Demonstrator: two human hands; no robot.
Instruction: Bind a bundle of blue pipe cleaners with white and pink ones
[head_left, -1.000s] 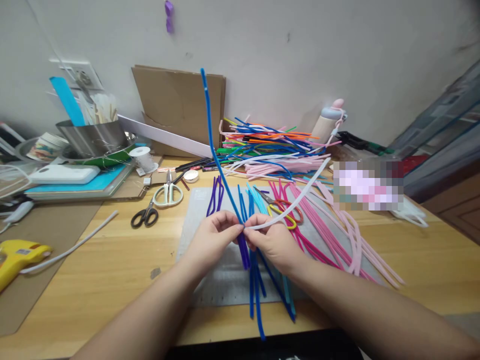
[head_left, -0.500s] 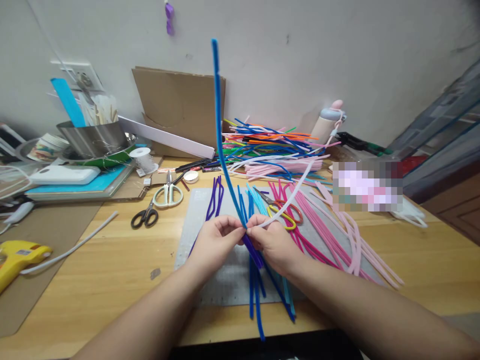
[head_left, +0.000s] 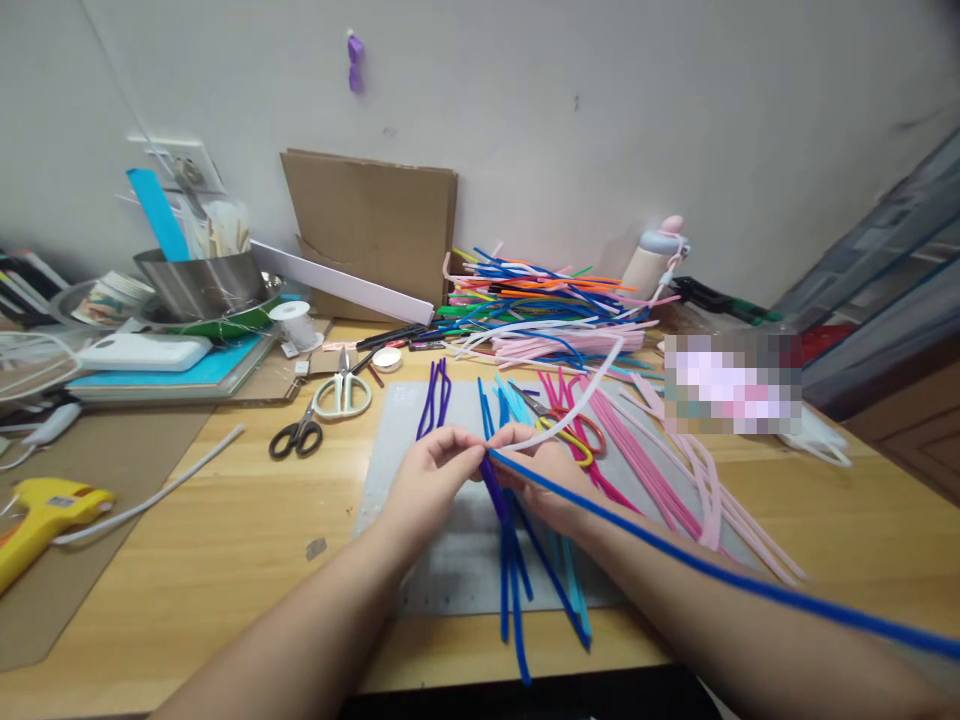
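Observation:
My left hand [head_left: 442, 475] and my right hand [head_left: 536, 475] meet over the grey cutting mat [head_left: 442, 560], both pinched closed where several pipe cleaners join. A long blue pipe cleaner [head_left: 675, 540] runs from the pinch down to the right, across my right forearm. The white pipe cleaner [head_left: 589, 395] sticks up to the right from my right fingers. Below the fingertips hangs a short purple piece [head_left: 495, 495]. The exact joint is hidden by my fingertips. Loose blue pipe cleaners [head_left: 514, 610], purple ones [head_left: 431, 395] and pink ones [head_left: 645, 460] lie on the mat.
Yellow-and-orange scissors [head_left: 570, 440] lie beyond my right hand, white-handled scissors [head_left: 343, 395] and black-handled ones [head_left: 296, 438] to the left. A yellow glue gun [head_left: 49, 515] rests at far left. Behind are a pipe cleaner heap [head_left: 540, 300], cardboard [head_left: 375, 230] and a bottle [head_left: 649, 260].
The long blue pipe cleaner stood upright and is now bent down to the right over my right forearm. Both hands stay pinched at the same joint. The view has shifted slightly.

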